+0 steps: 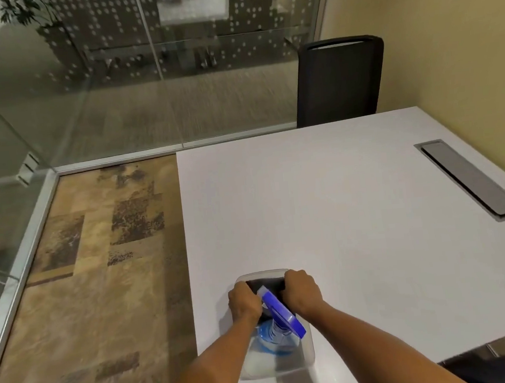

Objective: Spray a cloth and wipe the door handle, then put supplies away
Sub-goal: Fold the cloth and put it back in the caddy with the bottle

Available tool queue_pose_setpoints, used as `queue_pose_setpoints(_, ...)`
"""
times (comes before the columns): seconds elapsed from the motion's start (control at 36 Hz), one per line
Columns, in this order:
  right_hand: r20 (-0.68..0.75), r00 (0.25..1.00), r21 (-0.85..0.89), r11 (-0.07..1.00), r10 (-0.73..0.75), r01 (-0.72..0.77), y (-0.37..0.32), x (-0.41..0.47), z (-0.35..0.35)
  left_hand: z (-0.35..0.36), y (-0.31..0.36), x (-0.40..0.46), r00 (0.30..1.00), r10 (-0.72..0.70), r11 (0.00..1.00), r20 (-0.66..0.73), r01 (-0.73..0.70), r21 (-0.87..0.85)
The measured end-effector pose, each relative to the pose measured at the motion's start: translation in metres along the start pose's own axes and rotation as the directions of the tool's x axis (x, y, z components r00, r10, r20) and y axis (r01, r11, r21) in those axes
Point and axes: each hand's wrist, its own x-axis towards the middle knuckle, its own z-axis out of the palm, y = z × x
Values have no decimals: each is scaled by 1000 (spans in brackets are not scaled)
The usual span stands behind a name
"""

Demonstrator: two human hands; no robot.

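Observation:
A clear plastic bin sits on the white table near its front left corner. Inside it stands a spray bottle with a blue trigger head and pale blue liquid. A dark cloth lies in the far end of the bin. My left hand is closed over the bin's left rim. On the bin's right rim, beside the cloth, my right hand is closed too. The door handle is not in view.
A black chair stands at the table's far side against the yellow wall. A grey cable hatch is set in the table at right. Glass walls enclose the patterned carpet to the left.

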Motion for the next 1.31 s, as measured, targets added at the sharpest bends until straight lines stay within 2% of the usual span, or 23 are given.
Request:
queue_pose_setpoints(0.06, -17, 998, -60, 997, -59, 58, 0, -3, 2, 1, -7, -7, 997, 72, 997, -8, -72, 6)
queue_pose_setpoints(0.14, -19, 989, -151, 979, -144, 139, 1, -8, 3, -3, -8, -2, 967, 216, 940, 132, -243, 241)
queue_pose_setpoints(0.17, -16, 986, -168, 973, -164, 159, 2, -9, 3, -7, -5, 0, 952, 237, 886, 191, -293, 359)
queue_pose_setpoints(0.22, -9, 976, -186, 960, -216, 211, 2, -12, 3, -15, 2, 7, 906, 310, 679, 289, -424, 600)
queue_pose_setpoints(0.28, -16, 958, -226, 934, -288, 277, 4, -14, 3, -20, 3, 13, 864, 381, 523, 328, -494, 695)
queue_pose_setpoints(0.33, -37, 932, -314, 890, -360, 331, 7, -15, 2, -21, -1, 15, 819, 431, 447, 379, -558, 699)
queue_pose_setpoints(0.53, -10, 912, -404, 836, -410, 371, 29, -19, 4, -23, -28, 19, 868, 405, 647, 288, -495, 580)
queue_pose_setpoints(0.64, 28, 912, -446, 812, -409, 377, 31, -20, 8, -17, -29, 16, 827, 458, 593, 325, -557, 582)
queue_pose_setpoints(0.75, 47, 934, -436, 834, -354, 338, 22, -21, 8, -11, -24, 21, 879, 359, 689, 315, -477, 545)
queue_pose_setpoints(0.86, 70, 949, -412, 857, -309, 309, 16, -22, 5, -12, -24, 18, 898, 304, 670, 319, -439, 599)
queue_pose_setpoints(1.03, 130, 949, -257, 914, -288, 313, 15, -27, 2, -11, -40, 5, 874, 393, 609, 288, -481, 631)
queue_pose_setpoints(1.17, 133, 943, -248, 911, -305, 330, 13, -31, 1, -9, -53, 1, 860, 416, 604, 295, -504, 617)
queue_pose_setpoints(1.25, 110, 937, -268, 898, -332, 349, 14, -31, -3, -12, -54, -1, 845, 445, 544, 296, -518, 661)
queue_pose_setpoints(1.31, 89, 933, -262, 895, -350, 361, 16, -32, -7, -18, -51, -4, 849, 436, 543, 298, -512, 666)
